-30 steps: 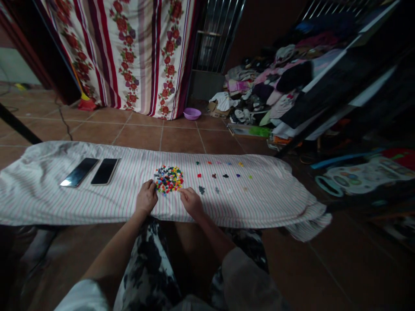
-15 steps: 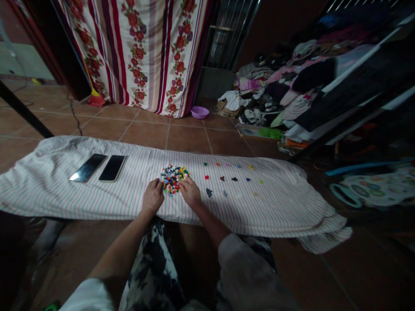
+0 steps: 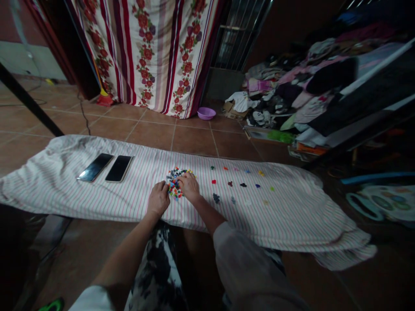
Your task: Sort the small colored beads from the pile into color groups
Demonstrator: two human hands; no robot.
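A round pile of small multicoloured plastic pieces (image 3: 175, 190) lies on the striped cloth in front of me; their exact kind is too small to tell. My left hand (image 3: 158, 198) rests against the pile's left edge, fingers bent loosely onto the cloth. Over the pile's right side is my right hand (image 3: 189, 186), fingertips drawn together among the pieces; whatever is between them is hidden. To the right, little groups sorted by colour stand in rows, among them a red group (image 3: 213, 182), a dark grey group (image 3: 216, 198) and a black group (image 3: 243, 185).
Two phones lie at the left, one with a glossy screen (image 3: 95, 167) and one dark phone (image 3: 118, 168). The striped cloth (image 3: 285, 216) covers the low table and hangs over its edges. Beyond are a purple basin (image 3: 206, 113), a floral curtain (image 3: 158, 56) and heaped clothes (image 3: 269, 90).
My right hand has moved further over the pile, up and inward. My left hand stays at the left edge. The whole view has shifted slightly as my head turned.
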